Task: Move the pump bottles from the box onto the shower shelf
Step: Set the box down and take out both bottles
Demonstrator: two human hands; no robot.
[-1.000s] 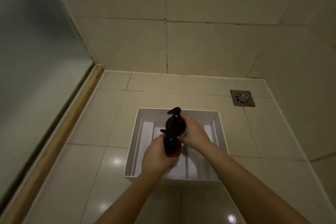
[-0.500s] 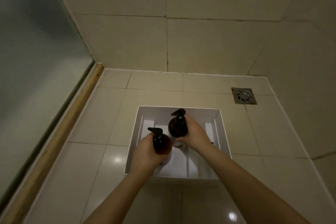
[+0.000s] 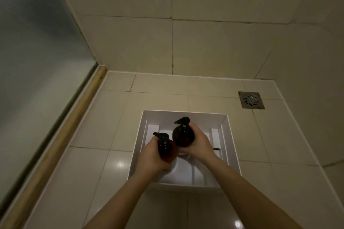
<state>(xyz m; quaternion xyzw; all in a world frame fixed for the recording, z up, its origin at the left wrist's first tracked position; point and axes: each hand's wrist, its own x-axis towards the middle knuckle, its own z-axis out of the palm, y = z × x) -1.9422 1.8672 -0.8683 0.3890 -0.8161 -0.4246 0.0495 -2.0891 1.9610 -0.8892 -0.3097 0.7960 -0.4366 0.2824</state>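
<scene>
A white open box (image 3: pixel 231 147) with cardboard dividers sits on the tiled shower floor. My left hand (image 3: pixel 151 156) is wrapped around a dark amber pump bottle (image 3: pixel 165 149) with a black pump head, held above the box's left half. In my right hand (image 3: pixel 200 144) is a second, rounder amber pump bottle (image 3: pixel 183 135), upright and a little farther back over the box's middle. Both bottles are lifted off the box's insert. No shower shelf is in view.
A metal floor drain (image 3: pixel 251 100) lies at the back right of the floor. A frosted glass panel (image 3: pixel 33 61) with a wooden sill (image 3: pixel 61 135) runs along the left. Tiled walls (image 3: pixel 204 42) close the back and right.
Both hands have lifted the bottles higher out of the box and drawn them apart; the left bottle moved left and the right one stayed near the middle.
</scene>
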